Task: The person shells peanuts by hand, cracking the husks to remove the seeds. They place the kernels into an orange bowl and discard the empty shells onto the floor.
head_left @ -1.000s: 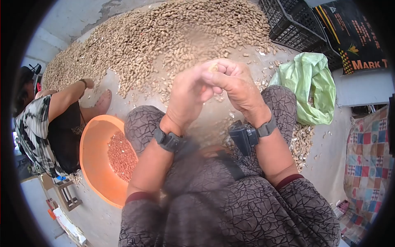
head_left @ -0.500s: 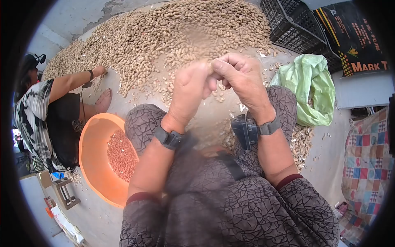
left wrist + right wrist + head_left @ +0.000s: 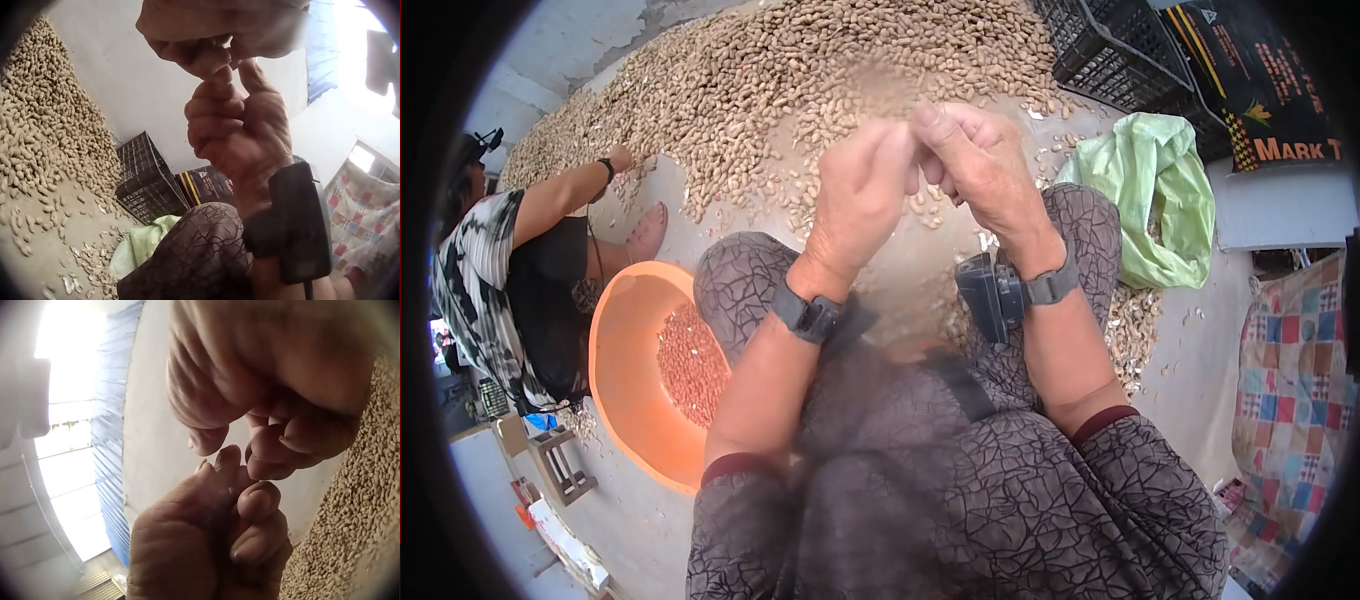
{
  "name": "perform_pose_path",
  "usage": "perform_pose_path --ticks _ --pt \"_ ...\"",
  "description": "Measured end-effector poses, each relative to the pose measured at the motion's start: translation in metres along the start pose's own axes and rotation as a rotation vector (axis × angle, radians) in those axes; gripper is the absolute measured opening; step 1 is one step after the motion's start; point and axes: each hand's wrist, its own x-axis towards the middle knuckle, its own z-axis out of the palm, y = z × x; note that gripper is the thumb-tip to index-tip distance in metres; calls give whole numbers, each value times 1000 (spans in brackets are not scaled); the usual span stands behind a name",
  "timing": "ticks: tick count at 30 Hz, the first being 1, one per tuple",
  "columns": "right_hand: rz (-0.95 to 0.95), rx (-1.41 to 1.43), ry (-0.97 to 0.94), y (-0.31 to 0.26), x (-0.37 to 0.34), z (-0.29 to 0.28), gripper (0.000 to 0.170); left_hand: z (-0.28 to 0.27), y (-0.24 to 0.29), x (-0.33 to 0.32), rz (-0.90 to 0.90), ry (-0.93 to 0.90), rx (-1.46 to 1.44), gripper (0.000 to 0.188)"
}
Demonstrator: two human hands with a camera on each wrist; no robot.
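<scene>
In the head view my left hand and right hand meet fingertip to fingertip above the floor. Both pinch a small peanut, now almost wholly covered by the fingers. The right thumb lies on top, its nail showing. From the left wrist, the right hand appears below with thumb and forefinger raised to the left hand's fingertips. The right wrist view shows the left hand from below, its fingers curled close under the right hand. Beyond them spreads a large heap of unshelled peanuts.
An orange basin with shelled red peanuts stands left of my knee. At right are a green sack, a black crate and empty shells. Another person sits at left, one hand at the heap.
My hands have risen in the head view and closed together; the pale peanut seen earlier at the right thumb is now covered. The other person's hand has shifted along the heap's edge.
</scene>
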Motion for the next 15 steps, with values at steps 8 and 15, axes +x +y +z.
perform_pose_path --ticks 8,15 --pt "-27 63 -27 4 0 5 36 7 4 -2 13 18 -100 34" --pt "-52 70 14 9 -1 13 33 11 3 -2 -105 31 -201 31"
